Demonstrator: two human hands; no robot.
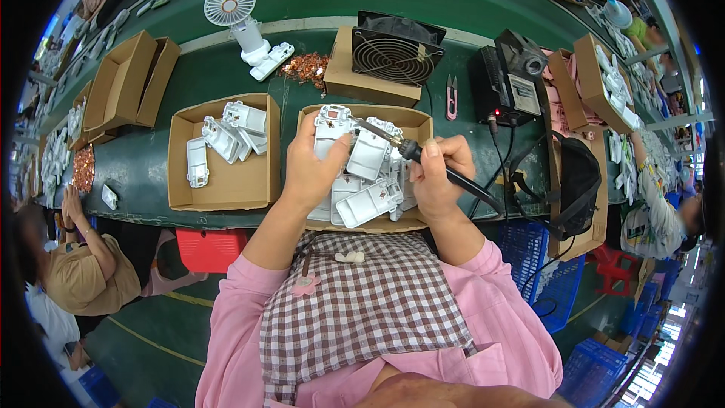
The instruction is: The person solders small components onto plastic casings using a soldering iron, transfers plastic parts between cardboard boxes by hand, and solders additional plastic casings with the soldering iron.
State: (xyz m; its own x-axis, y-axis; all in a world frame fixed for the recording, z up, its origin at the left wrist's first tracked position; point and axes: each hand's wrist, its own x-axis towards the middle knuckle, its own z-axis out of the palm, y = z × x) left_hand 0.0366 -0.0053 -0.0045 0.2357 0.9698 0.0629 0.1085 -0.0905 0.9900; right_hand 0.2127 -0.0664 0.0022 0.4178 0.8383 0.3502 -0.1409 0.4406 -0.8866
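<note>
My left hand grips a white plastic housing with a small copper-coloured part near its top, held over the left part of a cardboard box. In my right hand is a soldering iron, its metal tip pointing left toward the housing's upper right edge. Whether the tip touches the housing I cannot tell. Several more white housings lie heaped in the box beneath both hands. To the left, a second cardboard box holds several similar white housings.
Behind the boxes stand a black fan, a small white fan and a pile of copper-coloured bits. Pink-handled snips lie beside a black soldering station, with cables hanging right. A person sits at left.
</note>
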